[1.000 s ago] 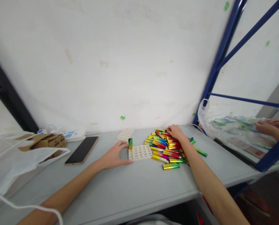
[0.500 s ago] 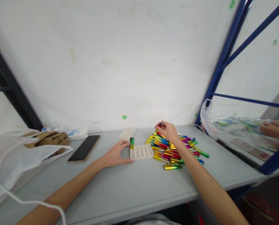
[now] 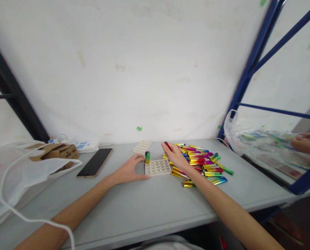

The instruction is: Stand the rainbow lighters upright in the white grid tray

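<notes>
My left hand (image 3: 130,169) grips the left end of a white tray with rows of holes (image 3: 158,168), its thumb at the near corner and its fingers at the far one. A green and yellow lighter (image 3: 147,158) stands upright in the tray's far left corner. Pinched in my right hand (image 3: 176,156), just above and to the right of the tray, is a red lighter (image 3: 166,143) with a dark end, mostly hidden by the fingers. Under and beside that forearm lies a pile of shiny multicoloured lighters (image 3: 209,167).
Behind the tray lies a second holed tray (image 3: 142,146). To the left are a phone (image 3: 95,163), a cardboard box (image 3: 58,152) and a white plastic bag (image 3: 11,184) with a cable across it. A blue metal frame (image 3: 242,83) stands right; another person's hand (image 3: 304,144) shows beyond.
My right hand has moved left from over the pile toward the tray, carrying the red lighter. My left hand stays at the tray's left end.
</notes>
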The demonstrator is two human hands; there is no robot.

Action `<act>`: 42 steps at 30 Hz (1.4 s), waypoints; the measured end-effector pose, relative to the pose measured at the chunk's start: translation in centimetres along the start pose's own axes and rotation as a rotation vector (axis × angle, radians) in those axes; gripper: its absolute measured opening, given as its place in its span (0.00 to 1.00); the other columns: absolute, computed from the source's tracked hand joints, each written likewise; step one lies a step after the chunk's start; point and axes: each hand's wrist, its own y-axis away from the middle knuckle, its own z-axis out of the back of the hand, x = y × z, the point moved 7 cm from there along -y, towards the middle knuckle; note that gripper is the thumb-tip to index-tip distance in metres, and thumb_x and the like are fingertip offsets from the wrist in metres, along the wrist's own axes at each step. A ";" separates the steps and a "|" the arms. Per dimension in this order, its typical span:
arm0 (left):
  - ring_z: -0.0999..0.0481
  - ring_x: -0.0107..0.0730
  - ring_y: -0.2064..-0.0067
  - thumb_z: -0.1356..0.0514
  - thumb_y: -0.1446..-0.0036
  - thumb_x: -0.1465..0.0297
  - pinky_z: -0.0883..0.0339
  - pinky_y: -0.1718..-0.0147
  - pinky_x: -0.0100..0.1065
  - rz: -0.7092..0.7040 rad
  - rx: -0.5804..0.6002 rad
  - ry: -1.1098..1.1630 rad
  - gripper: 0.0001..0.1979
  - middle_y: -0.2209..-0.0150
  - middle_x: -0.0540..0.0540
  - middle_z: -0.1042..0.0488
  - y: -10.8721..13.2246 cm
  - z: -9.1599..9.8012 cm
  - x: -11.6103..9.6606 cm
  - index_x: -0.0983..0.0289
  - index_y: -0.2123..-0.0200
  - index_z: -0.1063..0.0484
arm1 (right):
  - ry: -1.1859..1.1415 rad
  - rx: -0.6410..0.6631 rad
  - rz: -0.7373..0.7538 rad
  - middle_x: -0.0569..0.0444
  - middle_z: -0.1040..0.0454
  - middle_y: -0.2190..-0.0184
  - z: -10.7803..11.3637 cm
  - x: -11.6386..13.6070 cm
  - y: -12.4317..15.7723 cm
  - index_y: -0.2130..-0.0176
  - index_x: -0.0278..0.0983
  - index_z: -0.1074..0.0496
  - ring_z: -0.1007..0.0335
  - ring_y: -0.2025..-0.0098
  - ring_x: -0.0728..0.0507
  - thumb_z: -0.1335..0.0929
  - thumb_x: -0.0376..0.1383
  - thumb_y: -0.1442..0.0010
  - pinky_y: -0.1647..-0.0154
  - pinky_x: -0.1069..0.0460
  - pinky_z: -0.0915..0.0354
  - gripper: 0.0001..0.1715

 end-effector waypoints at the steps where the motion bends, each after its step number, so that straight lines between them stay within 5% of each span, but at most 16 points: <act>1: 0.25 0.55 0.37 0.25 0.48 0.50 0.33 0.33 0.51 -0.001 0.000 -0.001 0.32 0.40 0.60 0.26 0.0 0.0 0.0 0.59 0.45 0.23 | 0.057 -0.029 0.011 0.61 0.44 0.76 -0.1 0.2 0.1 0.72 0.41 0.41 0.48 0.73 0.49 0.37 0.62 0.31 0.71 0.52 0.48 0.31; 6: 0.26 0.55 0.37 0.25 0.48 0.49 0.34 0.33 0.52 0.012 0.008 -0.002 0.33 0.40 0.61 0.26 -0.1 -0.1 0.1 0.60 0.44 0.23 | 0.251 -0.131 -0.034 0.60 0.48 0.79 -0.2 0.1 0.6 0.78 0.42 0.46 0.50 0.74 0.49 0.38 0.57 0.36 0.71 0.51 0.54 0.29; 12: 0.26 0.54 0.37 0.25 0.48 0.50 0.34 0.33 0.51 0.015 0.011 0.000 0.32 0.40 0.60 0.26 -0.1 -0.1 0.2 0.59 0.45 0.23 | 0.261 -0.188 -0.046 0.59 0.41 0.80 -0.2 -0.1 0.7 0.78 0.41 0.42 0.44 0.74 0.47 0.40 0.51 0.39 0.71 0.51 0.52 0.23; 18: 0.26 0.56 0.37 0.25 0.48 0.50 0.34 0.33 0.53 0.015 0.015 -0.002 0.33 0.40 0.61 0.26 -0.1 -0.1 -0.1 0.59 0.44 0.24 | 0.233 -0.173 -0.042 0.59 0.42 0.80 -0.4 -0.2 0.6 0.78 0.42 0.43 0.46 0.74 0.47 0.39 0.59 0.37 0.71 0.51 0.51 0.30; 24: 0.26 0.56 0.37 0.25 0.48 0.50 0.34 0.33 0.53 0.008 0.008 0.000 0.33 0.40 0.61 0.27 0.0 0.0 -0.2 0.59 0.43 0.24 | 0.297 -0.165 -0.031 0.59 0.41 0.80 -0.7 -0.8 0.7 0.78 0.42 0.43 0.45 0.74 0.47 0.40 0.51 0.38 0.71 0.51 0.53 0.23; 32: 0.27 0.56 0.36 0.25 0.48 0.51 0.35 0.32 0.53 0.025 0.016 0.006 0.34 0.39 0.61 0.27 0.0 -0.1 -0.1 0.59 0.43 0.24 | 0.324 -0.037 0.073 0.59 0.34 0.75 -1.8 -0.7 0.6 0.69 0.41 0.37 0.40 0.72 0.46 0.39 0.54 0.29 0.69 0.51 0.45 0.25; 39: 0.27 0.54 0.36 0.25 0.48 0.51 0.35 0.32 0.53 0.007 0.010 0.020 0.33 0.39 0.61 0.27 0.0 0.0 -0.3 0.59 0.43 0.24 | 0.482 0.080 0.312 0.47 0.24 0.59 -3.4 0.2 1.1 0.60 0.39 0.29 0.29 0.55 0.41 0.40 0.44 0.21 0.51 0.48 0.35 0.19; 42: 0.26 0.54 0.36 0.25 0.47 0.51 0.35 0.32 0.52 -0.006 0.008 0.016 0.32 0.39 0.60 0.26 0.0 0.0 -0.3 0.58 0.43 0.23 | 0.548 0.139 0.292 0.50 0.23 0.64 -4.1 0.2 1.1 0.60 0.39 0.28 0.29 0.60 0.42 0.39 0.45 0.21 0.56 0.50 0.36 0.19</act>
